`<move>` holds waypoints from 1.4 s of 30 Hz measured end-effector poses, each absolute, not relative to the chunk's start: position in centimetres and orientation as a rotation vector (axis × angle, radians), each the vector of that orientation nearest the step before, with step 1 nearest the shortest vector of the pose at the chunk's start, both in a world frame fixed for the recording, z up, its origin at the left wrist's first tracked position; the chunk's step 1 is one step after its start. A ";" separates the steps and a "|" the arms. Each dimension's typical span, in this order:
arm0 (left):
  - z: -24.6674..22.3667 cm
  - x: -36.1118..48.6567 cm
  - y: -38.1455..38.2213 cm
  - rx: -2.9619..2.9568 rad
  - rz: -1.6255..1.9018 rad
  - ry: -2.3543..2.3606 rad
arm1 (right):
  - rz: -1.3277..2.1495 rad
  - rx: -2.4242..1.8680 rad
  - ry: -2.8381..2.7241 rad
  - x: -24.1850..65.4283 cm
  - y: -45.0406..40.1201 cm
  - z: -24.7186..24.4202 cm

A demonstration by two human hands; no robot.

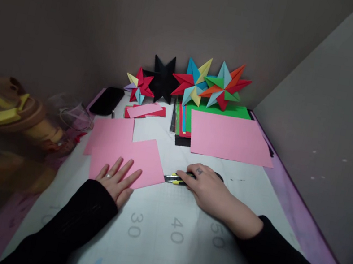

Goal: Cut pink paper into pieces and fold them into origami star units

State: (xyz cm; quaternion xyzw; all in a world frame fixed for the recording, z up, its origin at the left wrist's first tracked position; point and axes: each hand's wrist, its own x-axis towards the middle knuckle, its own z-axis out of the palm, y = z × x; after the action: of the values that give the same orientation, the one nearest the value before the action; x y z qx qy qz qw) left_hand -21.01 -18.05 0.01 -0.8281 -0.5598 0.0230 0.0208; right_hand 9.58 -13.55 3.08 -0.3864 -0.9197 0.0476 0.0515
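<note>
My left hand (pixel 118 181) lies flat with its fingers spread on a square-looking pink sheet of paper (pixel 144 160). Behind and partly under that sheet is another pink sheet (pixel 113 129). My right hand (pixel 209 190) rests on the table, closed over a black and yellow utility knife (pixel 173 178). The knife lies sideways, its metal tip pointing left and close to the right corner of the front pink sheet. Most of its handle is hidden under my fingers.
A large pink sheet (pixel 230 137) covers a stack of coloured paper (pixel 228 110). Several folded paper stars (pixel 195 83) lean on the wall. Red and pink strips (pixel 146 110) and a black phone-like object (pixel 107 100) lie left. Cup (pixel 30 110) and bottle (pixel 2 169) stand at the left edge.
</note>
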 end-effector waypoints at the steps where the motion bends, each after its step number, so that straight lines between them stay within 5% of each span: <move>1: 0.0 -21.0 -18.1 -2.567 0.074 -1.740 | 0.146 -1.179 -2.801 9.7 -13.6 3.2; 42: 0.5 -20.5 -18.2 -2.551 0.170 -1.782 | 0.190 -1.223 -2.851 8.6 -15.7 4.3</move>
State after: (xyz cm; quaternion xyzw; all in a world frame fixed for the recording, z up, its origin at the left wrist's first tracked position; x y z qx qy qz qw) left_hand -20.52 -18.17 0.52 -0.8185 -0.5717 0.0546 0.0124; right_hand 8.60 -15.68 4.34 -0.3935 -0.9172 0.0611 0.0170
